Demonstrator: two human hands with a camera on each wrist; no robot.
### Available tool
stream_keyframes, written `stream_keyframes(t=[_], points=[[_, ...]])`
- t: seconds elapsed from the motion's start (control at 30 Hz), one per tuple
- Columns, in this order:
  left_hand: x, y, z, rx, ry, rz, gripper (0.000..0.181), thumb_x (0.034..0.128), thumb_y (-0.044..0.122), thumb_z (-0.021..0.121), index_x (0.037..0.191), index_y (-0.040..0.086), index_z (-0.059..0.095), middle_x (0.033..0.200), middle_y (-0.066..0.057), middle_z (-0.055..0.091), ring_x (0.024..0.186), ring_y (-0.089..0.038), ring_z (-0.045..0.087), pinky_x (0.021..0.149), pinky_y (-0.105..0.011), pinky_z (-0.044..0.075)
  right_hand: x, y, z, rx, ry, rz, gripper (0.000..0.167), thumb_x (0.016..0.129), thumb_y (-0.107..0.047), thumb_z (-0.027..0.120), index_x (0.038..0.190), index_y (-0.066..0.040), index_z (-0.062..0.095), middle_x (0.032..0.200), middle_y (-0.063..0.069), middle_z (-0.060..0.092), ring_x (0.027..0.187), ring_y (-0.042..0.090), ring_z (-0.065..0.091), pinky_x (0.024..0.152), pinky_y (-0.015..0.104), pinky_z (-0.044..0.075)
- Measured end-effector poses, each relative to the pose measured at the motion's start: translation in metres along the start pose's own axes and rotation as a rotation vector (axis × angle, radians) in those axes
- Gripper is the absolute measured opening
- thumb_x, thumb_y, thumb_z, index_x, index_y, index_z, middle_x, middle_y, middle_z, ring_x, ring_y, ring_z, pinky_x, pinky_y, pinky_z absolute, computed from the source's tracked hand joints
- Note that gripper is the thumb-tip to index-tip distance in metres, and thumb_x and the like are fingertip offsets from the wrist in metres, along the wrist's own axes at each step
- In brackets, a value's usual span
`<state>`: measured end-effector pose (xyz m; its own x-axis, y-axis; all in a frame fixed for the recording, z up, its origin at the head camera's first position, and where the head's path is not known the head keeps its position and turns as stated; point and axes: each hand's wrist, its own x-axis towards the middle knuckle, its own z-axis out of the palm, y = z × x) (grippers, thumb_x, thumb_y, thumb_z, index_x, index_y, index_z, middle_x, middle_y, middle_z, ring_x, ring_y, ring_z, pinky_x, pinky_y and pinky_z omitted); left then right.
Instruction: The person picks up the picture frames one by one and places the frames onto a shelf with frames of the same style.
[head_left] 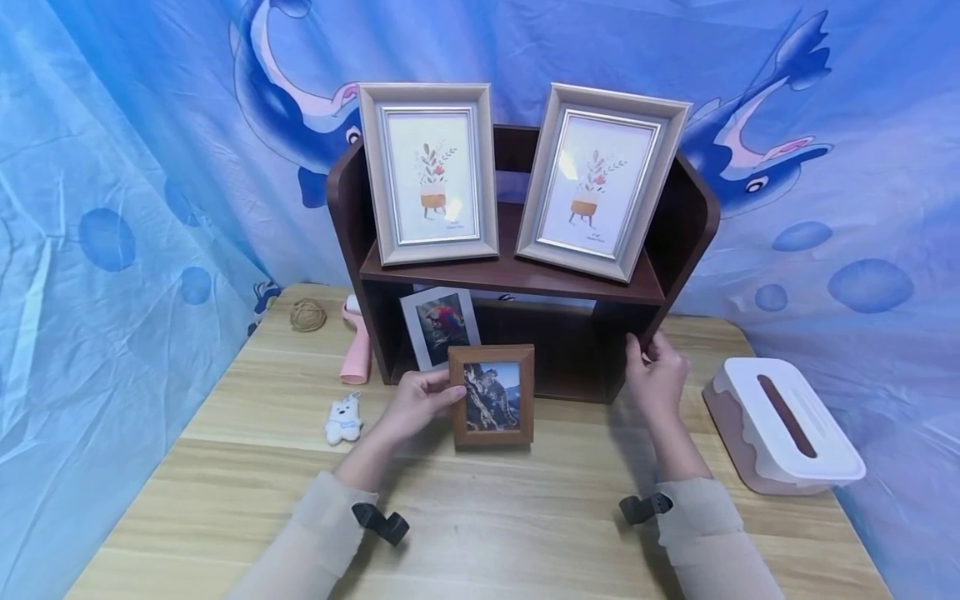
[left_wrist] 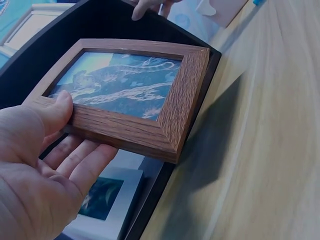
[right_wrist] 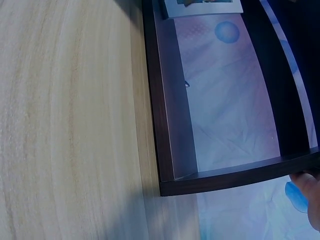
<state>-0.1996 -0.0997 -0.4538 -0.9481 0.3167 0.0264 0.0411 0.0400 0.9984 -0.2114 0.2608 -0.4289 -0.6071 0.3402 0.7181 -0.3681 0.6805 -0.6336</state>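
The left hand (head_left: 423,408) clamps the brown frame (head_left: 492,396) by its left rim, thumb on the front and fingers behind; in the left wrist view the fingertips show below the rim, while the rest of their hold is hidden. The brown frame is in front of the shelf (head_left: 517,271), near the lower compartment, its picture facing the person: a spotted animal on a branch, washed out by glare in the left wrist view.

The right hand (head_left: 658,377) pinches the front edge of the shelf's right side, thumb inside, fingers outside and partly out of sight. The right wrist view cuts it off at the right border.

Behind the brown frame, at the left of the lower compartment, leans the white frame (head_left: 442,329) with a red bird; its lower right corner is covered, and the right wrist view crops it at the top.

On the upper board are the left large frame (head_left: 429,175) and the right large frame (head_left: 603,183), the latter tilted; small print on both is unreadable. Left of the shelf lie the pink roller (head_left: 356,350), its white end partly hidden, the twine ball (head_left: 307,315) and the bear (head_left: 343,420). The tissue box (head_left: 795,421) sits at the right.
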Motion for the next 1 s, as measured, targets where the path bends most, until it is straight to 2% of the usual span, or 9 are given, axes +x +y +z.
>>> stream_keyframes(t=[0.1, 0.2, 0.33, 0.6, 0.8, 1.0], points=[[0.007, 0.0, 0.006, -0.03, 0.009, -0.009, 0.04, 0.0944, 0.002, 0.069, 0.132, -0.007, 0.061, 0.122, -0.027, 0.067, 0.101, -0.027, 0.072, 0.084, -0.042, 0.06, 0.0, 0.0, 0.0, 0.001, -0.004, 0.002, 0.005, 0.089, 0.003, 0.07, 0.087, 0.007, 0.069, 0.083, 0.018, 0.075, 0.075, 0.028, 0.072, 0.059, 0.0, 0.041], [0.014, 0.002, 0.01, -0.039, 0.035, -0.02, 0.04, 0.0945, 0.001, 0.068, 0.133, -0.006, 0.061, 0.121, -0.026, 0.067, 0.1, -0.026, 0.073, 0.085, -0.042, 0.06, 0.0, -0.001, 0.001, 0.007, -0.012, -0.001, 0.005, 0.089, 0.003, 0.07, 0.087, 0.007, 0.068, 0.083, 0.02, 0.075, 0.077, 0.035, 0.073, 0.06, -0.001, 0.04], [0.025, 0.003, 0.016, -0.038, 0.065, -0.028, 0.041, 0.096, 0.001, 0.067, 0.135, -0.006, 0.059, 0.122, -0.025, 0.067, 0.102, -0.025, 0.072, 0.086, -0.04, 0.059, 0.0, -0.002, 0.0, 0.011, -0.02, 0.002, 0.006, 0.089, 0.003, 0.07, 0.088, 0.008, 0.068, 0.085, 0.021, 0.074, 0.078, 0.037, 0.073, 0.061, -0.001, 0.04], [0.046, 0.006, 0.031, 0.0, 0.082, -0.013, 0.046, 0.0973, 0.001, 0.065, 0.14, -0.009, 0.051, 0.127, -0.028, 0.063, 0.116, -0.037, 0.064, 0.092, -0.042, 0.056, 0.001, 0.0, -0.001, 0.015, -0.021, 0.003, 0.006, 0.089, 0.004, 0.07, 0.088, 0.009, 0.067, 0.087, 0.022, 0.074, 0.079, 0.037, 0.073, 0.061, -0.001, 0.041], [0.063, 0.013, 0.042, 0.035, 0.099, -0.001, 0.043, 0.0996, 0.004, 0.062, 0.141, -0.006, 0.053, 0.132, -0.024, 0.062, 0.12, -0.035, 0.063, 0.096, -0.042, 0.054, 0.002, 0.0, -0.001, 0.019, -0.012, -0.007, 0.006, 0.089, 0.004, 0.07, 0.087, 0.009, 0.068, 0.085, 0.022, 0.074, 0.079, 0.038, 0.073, 0.06, 0.0, 0.041], [0.08, 0.013, 0.047, 0.079, 0.096, 0.001, 0.044, 0.1015, 0.009, 0.06, 0.143, -0.002, 0.052, 0.142, -0.02, 0.056, 0.126, -0.034, 0.059, 0.099, -0.042, 0.053, 0.001, 0.0, 0.0, 0.032, -0.02, 0.003, 0.006, 0.089, 0.004, 0.07, 0.087, 0.009, 0.068, 0.084, 0.024, 0.074, 0.079, 0.04, 0.073, 0.059, -0.001, 0.041]])
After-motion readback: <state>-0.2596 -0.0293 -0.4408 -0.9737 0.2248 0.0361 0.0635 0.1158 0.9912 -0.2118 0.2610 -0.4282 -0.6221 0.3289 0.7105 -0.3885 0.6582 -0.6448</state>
